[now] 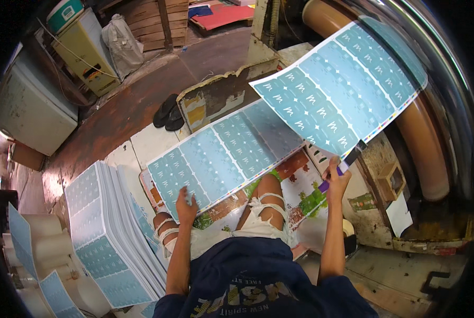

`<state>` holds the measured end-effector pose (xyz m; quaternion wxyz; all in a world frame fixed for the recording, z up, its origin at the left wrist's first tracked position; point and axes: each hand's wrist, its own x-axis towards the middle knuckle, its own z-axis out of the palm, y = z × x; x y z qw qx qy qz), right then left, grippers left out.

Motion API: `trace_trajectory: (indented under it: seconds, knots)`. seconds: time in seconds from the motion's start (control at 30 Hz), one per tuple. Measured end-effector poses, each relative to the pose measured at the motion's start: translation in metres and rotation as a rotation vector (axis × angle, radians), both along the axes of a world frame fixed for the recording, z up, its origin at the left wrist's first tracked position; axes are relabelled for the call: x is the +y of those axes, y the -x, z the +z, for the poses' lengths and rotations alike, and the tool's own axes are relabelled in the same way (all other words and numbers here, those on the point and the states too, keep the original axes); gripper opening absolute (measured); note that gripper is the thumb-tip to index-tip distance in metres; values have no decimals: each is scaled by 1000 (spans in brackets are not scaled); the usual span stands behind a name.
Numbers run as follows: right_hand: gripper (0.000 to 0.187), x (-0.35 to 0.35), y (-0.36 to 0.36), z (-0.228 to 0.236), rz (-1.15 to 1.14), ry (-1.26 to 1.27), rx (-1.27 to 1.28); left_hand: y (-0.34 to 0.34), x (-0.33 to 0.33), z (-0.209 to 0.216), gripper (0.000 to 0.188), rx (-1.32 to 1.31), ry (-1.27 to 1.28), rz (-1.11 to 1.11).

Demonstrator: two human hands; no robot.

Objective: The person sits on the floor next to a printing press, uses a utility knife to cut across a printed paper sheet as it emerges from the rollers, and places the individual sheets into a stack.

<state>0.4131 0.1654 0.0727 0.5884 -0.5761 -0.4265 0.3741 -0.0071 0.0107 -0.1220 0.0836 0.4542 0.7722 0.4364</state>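
Cluttered workshop floor, person sitting cross-legged. Right hand (336, 177) pinching corner of raised blue printed sheet (338, 87), fingers closed. Left hand (186, 205) pressing lower sheet (221, 156) over lap, grip probably loose. Sheet stack (107, 233) lying just left.

Raised printed sheet (340, 87): showing pale teal label grid with white marks, multicoloured edge strip. Lower sheet (224, 156): showing the same teal grid. Sheet stack (102, 233): showing teal over white edges. Sandals (168, 112): showing black.
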Motion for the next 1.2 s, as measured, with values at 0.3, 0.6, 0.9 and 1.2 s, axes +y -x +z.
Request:
trace_trajectory:
  seconds: [0.3,0.6,0.9,1.2]
  knots:
    - [32,-35,22,-5,149,94,-63,-10,-11,-8,16,-181,350,-316]
    - [24,-67,43,3,341,122,-88,-48,12,24,26,-654,356,-389]
    - [39,-98,44,25,526,52,-278,-175,111,192,52,-1924,49,-514]
    - [43,-91,34,66,1020,395,-238,-139,85,169,54,-1460,11,-465]
